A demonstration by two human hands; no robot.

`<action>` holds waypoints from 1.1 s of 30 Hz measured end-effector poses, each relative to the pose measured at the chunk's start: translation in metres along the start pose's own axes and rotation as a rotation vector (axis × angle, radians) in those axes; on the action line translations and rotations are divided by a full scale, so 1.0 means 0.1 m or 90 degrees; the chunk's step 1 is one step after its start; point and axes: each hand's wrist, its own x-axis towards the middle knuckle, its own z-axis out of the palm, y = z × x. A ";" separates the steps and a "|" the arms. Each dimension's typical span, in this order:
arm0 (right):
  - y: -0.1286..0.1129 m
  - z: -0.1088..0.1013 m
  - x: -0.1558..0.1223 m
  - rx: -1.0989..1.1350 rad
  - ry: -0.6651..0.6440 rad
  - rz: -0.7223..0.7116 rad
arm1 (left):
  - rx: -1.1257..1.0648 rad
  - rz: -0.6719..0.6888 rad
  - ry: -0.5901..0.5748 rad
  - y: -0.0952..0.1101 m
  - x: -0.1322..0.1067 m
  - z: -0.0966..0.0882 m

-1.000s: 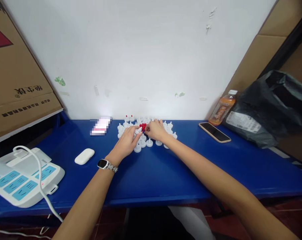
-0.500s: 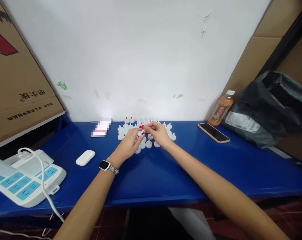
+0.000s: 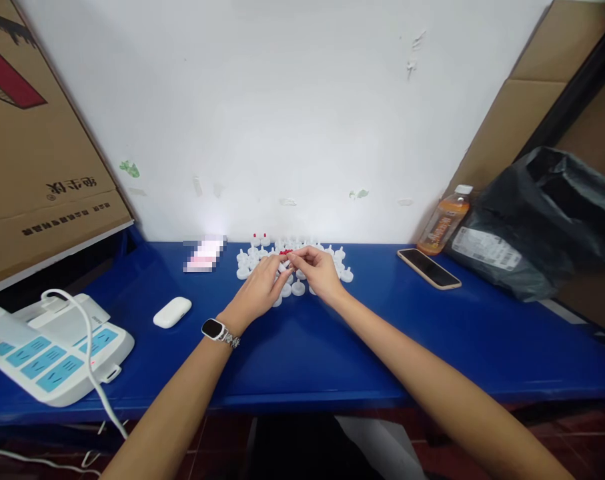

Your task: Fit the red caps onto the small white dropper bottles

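My left hand (image 3: 263,285) is closed around a white nozzle cap (image 3: 283,266), whose narrow tip points toward the right hand. My right hand (image 3: 318,271) pinches with thumb and forefinger at that tip; whatever sits between those fingertips is too small to make out. Small red tip caps (image 3: 285,253) lie in a heap just behind the fingers. Around both hands stand many white nozzle caps (image 3: 298,288), mostly with the spout upward. Two caps with red tips (image 3: 260,239) stand at the back by the wall. My hands hide part of the group.
On the blue table (image 3: 302,360) a white earbud case (image 3: 173,312) and a power strip (image 3: 57,360) with a cable lie left, near a blurred bright screen (image 3: 205,255). To the right are a phone (image 3: 429,269), an orange drink bottle (image 3: 443,221) and a black plastic bag (image 3: 527,233).
The view has shifted slightly. Both hands keep nearly the same pose over the caps, with only small finger movement at the nozzle tip.
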 end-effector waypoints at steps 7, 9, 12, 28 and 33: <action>0.00 0.09 -0.07 0.012 0.084 -0.023 | 0.040 0.004 0.024 0.11 0.01 0.01; 0.00 0.12 -0.09 -0.026 0.108 -0.041 | 0.051 0.010 0.039 0.11 0.02 0.04; -0.02 0.15 -0.12 -0.063 0.128 -0.064 | 0.049 0.014 0.056 0.09 0.02 0.07; -0.04 0.00 0.14 -0.071 -0.039 0.010 | 0.032 -0.016 0.060 0.05 0.00 0.07; 0.03 -0.10 0.72 -0.269 -0.038 -0.101 | 0.050 -0.093 0.052 -0.12 0.00 -0.03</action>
